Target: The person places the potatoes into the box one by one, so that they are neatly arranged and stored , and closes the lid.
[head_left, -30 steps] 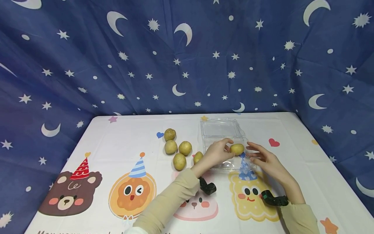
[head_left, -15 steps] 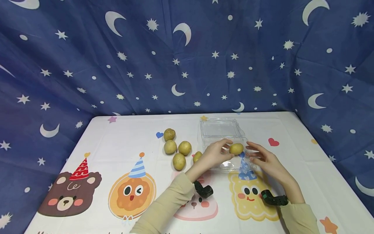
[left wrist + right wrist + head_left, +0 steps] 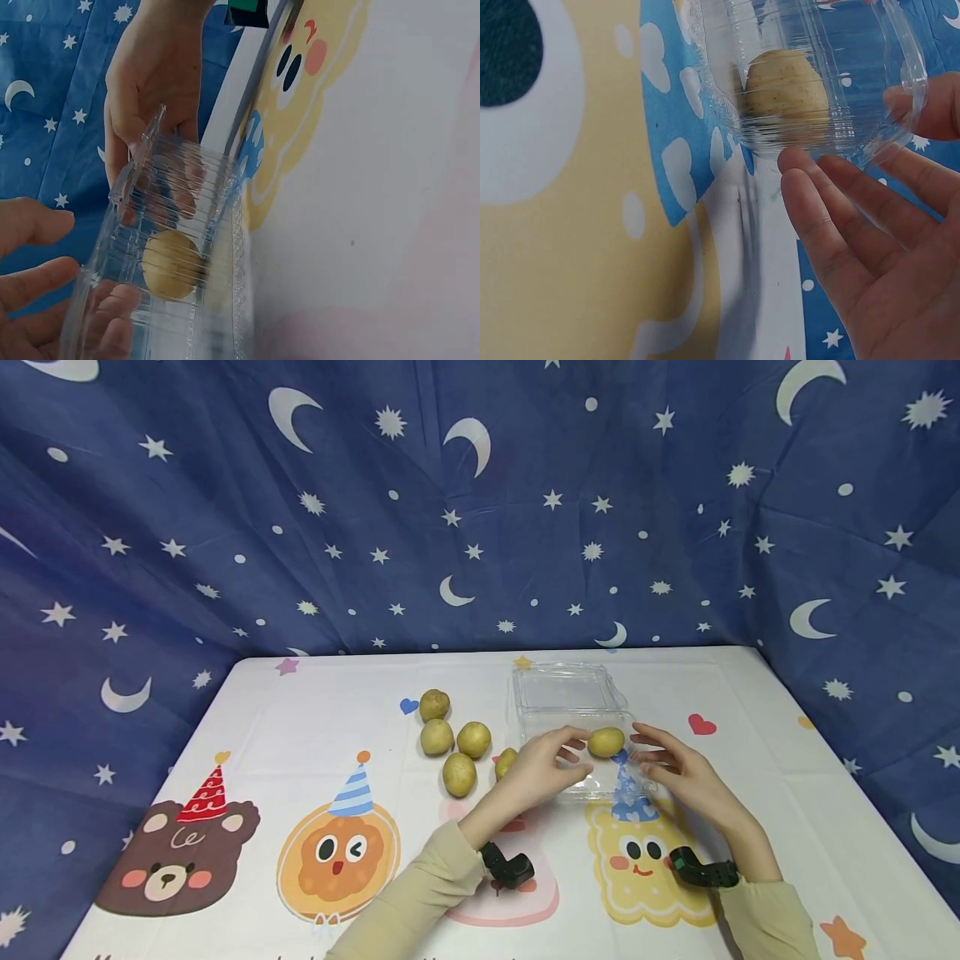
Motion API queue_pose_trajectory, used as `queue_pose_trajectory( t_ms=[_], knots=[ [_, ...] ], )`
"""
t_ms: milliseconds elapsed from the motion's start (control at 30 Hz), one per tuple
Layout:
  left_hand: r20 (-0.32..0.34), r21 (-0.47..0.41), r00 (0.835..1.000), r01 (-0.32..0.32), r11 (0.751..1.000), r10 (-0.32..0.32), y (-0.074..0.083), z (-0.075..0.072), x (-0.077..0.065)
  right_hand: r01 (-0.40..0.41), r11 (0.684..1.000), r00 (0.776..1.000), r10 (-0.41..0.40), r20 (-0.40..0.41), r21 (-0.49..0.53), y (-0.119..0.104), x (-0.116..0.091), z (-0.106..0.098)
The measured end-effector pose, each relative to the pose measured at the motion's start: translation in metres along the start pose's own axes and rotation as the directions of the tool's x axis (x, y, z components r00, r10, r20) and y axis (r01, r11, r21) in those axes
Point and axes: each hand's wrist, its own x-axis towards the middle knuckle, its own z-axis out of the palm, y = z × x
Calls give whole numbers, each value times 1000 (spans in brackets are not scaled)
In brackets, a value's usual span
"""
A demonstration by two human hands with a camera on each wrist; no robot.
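One yellow potato (image 3: 606, 742) lies in the right part of the base of a clear plastic clamshell box (image 3: 567, 690), whose lid is laid back away from me. My left hand (image 3: 538, 767) hovers over the box's left side, thumb and fingers spread, with a gap between them and the potato. At the right wall is my right hand (image 3: 678, 767). In the right wrist view its extended fingers (image 3: 814, 206) rest close along the outside of the ribbed wall, and its thumb overlaps the rim. Neither hand holds a potato.
Several loose potatoes (image 3: 459, 774) sit left of the box, one of them (image 3: 506, 762) partly hidden behind my left wrist. A white tablecloth (image 3: 315, 710) with cartoon prints covers the table. Behind it hangs a blue curtain (image 3: 337, 468) with moons and stars.
My left hand has let go of the potato and drawn back left and toward me, its fingers spreading. The potato stays in the box, and the right hand keeps its place.
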Motion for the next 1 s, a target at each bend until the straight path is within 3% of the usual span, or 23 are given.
queue_pose_trajectory(
  t_ms=[200, 467, 1000],
  knots=[
    [0, -69, 1000, 12, 998, -12, -1, -3, -10, -5, 1000, 1000, 5, -1, 2, -1, 0, 0],
    [-27, -77, 1000, -15, 997, 13, -4, -8, -19, -15, 1000, 1000, 15, -5, -8, -2, 0, 1],
    [-91, -108, 996, -34, 994, 25, -4, -34, -53, -8, 1000, 1000, 8, -6, -11, -2, 0, 0]
  ],
)
